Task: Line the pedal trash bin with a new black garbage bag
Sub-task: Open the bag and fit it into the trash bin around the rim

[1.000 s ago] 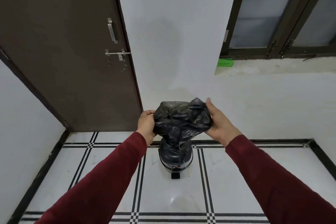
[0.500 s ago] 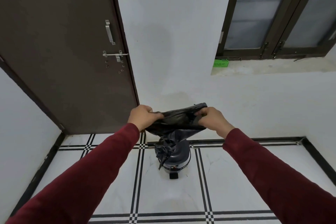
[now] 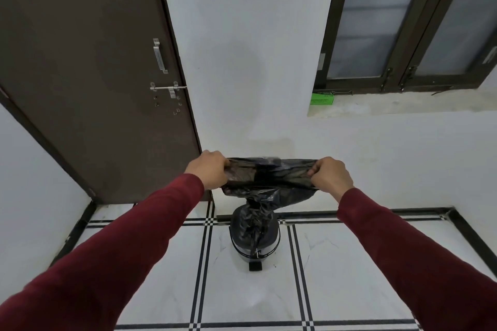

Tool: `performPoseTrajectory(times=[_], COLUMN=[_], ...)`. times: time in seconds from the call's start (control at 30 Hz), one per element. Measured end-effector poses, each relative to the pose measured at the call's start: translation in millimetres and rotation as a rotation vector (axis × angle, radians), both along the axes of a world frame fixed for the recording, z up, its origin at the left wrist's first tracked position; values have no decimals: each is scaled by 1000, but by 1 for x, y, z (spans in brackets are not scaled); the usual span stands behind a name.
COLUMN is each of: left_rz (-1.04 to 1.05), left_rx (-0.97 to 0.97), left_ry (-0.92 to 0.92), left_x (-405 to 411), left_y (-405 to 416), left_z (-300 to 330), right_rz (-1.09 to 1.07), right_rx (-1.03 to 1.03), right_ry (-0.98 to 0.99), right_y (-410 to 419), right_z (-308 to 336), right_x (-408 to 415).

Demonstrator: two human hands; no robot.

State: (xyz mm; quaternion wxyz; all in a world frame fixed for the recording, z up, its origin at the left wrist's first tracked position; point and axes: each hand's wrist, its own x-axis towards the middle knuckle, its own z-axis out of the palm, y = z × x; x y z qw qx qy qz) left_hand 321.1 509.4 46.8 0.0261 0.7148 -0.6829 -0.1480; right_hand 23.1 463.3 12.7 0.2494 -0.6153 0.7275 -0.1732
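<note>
Bag (image 3: 270, 176) mouth is pulled wide between left hand (image 3: 208, 172) at nine o'clock and right hand (image 3: 330, 178) at three, both gripping it above bin (image 3: 269, 248); lining not yet started.

Soft, even daylight (wide-angle bending at edges), mostly sharp.

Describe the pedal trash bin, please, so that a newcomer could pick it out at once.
Start at the brown door and drop to the tiled floor just right of it. The pedal trash bin is the small dark round container there, the only object standing on the floor, with a black pedal in front.
</note>
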Motion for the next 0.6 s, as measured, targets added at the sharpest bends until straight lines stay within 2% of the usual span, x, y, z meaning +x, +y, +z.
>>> performPoseTrajectory(times=[0.07,0.13,0.2,0.27,0.3,0.33,0.37,0.4,0.47,0.5,0.53,0.57,0.6], left_rz=[109,210,277,269,240,203,175,150,76,40,37,53,124], left_rx=[113,96,-220,-608,-710,-741,-647,-456,89,309,391,366,272], left_ry=[46,124,85,-20,-76,-156,-247,-303,-280,-249,-197,-176,-103], left_x=[-4,-10,-16,-18,-17,-14,-10,-7,-2,-2,-1,-2,-2], left_y=[-1,-3,-5,-2,1,4,6,8,13,17,18,18,16], left_z=[5,9,8,3,-1,-8,-16,-26,-43,-46,-51,-53,-54], right_rz=[55,83,70,99,137,178,217,290,545,651,701,686,629], right_rx=[47,25,-229,-693,-859,-913,-838,-647,-98,163,344,404,375], right_ry=[71,110,57,14,-1,-12,-20,57,459,598,648,599,519], right_y=[-1,-4,-2,5,9,9,10,14,24,30,30,28,23], right_z=[3,6,12,15,13,6,-3,-10,-16,-15,-12,-9,-7], right_x=[1,4,7,11,13,12,12,10,10,12,15,18,21])
